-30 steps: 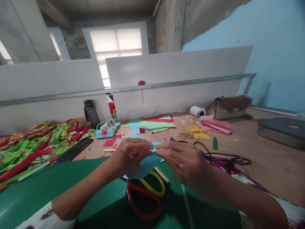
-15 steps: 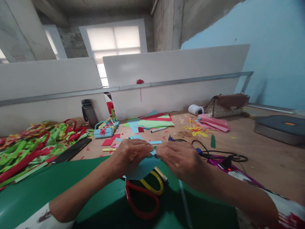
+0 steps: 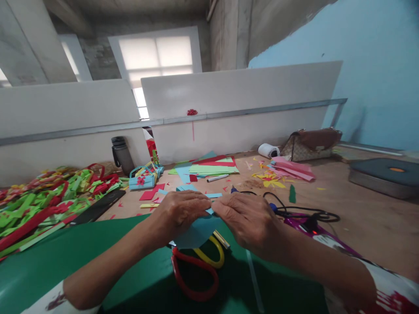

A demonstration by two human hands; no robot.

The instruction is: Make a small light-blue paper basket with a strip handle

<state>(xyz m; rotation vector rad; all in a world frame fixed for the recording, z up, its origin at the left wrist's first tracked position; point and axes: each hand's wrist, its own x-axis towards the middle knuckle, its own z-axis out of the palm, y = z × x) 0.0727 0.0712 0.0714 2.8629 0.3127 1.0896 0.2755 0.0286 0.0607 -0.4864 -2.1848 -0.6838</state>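
A sheet of blue paper (image 3: 198, 234) is pinched at its far edge by the left hand (image 3: 180, 210) and the right hand (image 3: 250, 216), closely placed above scissors (image 3: 209, 264).

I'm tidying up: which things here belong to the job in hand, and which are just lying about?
Seemingly in the job: blue piece, in left hand and right hand; probably scissors.
Seemingly lying about: dark bottle, handbag, white roll, lidded box.

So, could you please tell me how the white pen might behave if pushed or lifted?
The white pen may well roll if pushed, as it looks slim and rounded. Being so slender, it is probably light; lying straight, it should likely stay stiff.
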